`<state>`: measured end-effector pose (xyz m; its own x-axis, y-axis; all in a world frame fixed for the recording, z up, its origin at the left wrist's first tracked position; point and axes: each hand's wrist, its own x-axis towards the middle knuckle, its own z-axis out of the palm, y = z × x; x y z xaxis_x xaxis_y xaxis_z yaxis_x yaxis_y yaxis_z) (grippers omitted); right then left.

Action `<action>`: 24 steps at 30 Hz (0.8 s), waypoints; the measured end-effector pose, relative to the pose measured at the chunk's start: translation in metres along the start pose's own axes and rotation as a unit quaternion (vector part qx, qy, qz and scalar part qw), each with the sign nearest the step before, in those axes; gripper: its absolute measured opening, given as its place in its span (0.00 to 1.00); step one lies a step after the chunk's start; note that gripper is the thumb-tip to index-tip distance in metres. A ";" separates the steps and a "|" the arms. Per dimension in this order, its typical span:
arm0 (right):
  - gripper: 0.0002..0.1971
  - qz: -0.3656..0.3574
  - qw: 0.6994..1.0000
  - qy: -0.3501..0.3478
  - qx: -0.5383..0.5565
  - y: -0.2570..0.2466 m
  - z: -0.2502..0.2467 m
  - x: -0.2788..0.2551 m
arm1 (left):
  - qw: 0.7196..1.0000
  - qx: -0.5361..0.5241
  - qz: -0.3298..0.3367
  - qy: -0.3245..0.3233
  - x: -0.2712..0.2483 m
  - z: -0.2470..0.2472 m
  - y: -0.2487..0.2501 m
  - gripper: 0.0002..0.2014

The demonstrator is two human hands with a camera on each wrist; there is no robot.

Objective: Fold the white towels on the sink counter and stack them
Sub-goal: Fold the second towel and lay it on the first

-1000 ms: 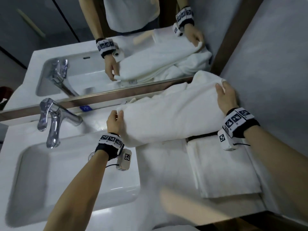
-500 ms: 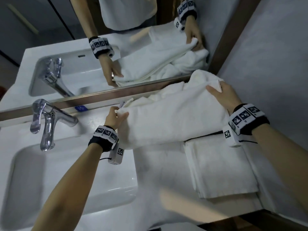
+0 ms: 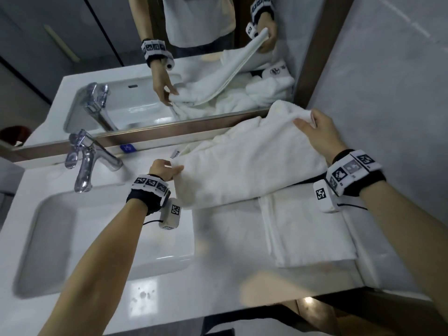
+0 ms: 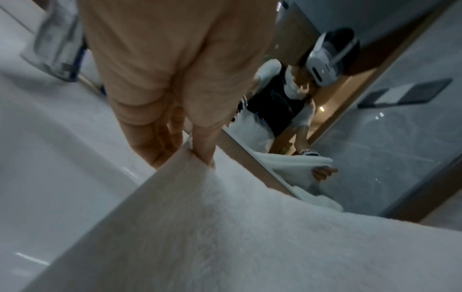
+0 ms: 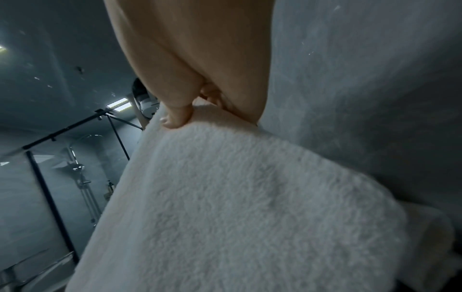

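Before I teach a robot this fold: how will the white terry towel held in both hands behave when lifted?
Probably floppy: the white terry towel sags between the left hand and right hand that pinch its ends. Likely not slippery, since its pile looks thick and fuzzy in the right wrist view. It seems to hold a fold: the folded white towel lies flat on the counter.
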<state>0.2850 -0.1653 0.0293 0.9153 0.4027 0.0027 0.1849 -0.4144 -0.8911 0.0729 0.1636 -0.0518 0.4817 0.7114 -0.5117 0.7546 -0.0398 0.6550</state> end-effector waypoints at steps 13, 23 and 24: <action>0.16 -0.037 0.995 0.073 0.048 -0.016 -0.017 -0.042 | 0.984 -0.129 0.121 0.032 -0.083 -0.039 -0.013 0.12; 0.15 -0.029 0.997 0.069 0.008 -0.015 -0.033 -0.065 | 0.971 -0.059 0.193 0.129 -0.131 -0.033 -0.034 0.10; 0.17 -0.007 0.998 0.062 -0.001 -0.009 -0.034 -0.068 | 0.972 -0.052 0.190 0.125 -0.133 -0.027 -0.039 0.08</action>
<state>0.2327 -0.2165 0.0527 0.9499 0.3040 0.0721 0.1989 -0.4106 -0.8898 -0.0334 0.0896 0.0059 0.5840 0.8079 -0.0795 0.4875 -0.2707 0.8301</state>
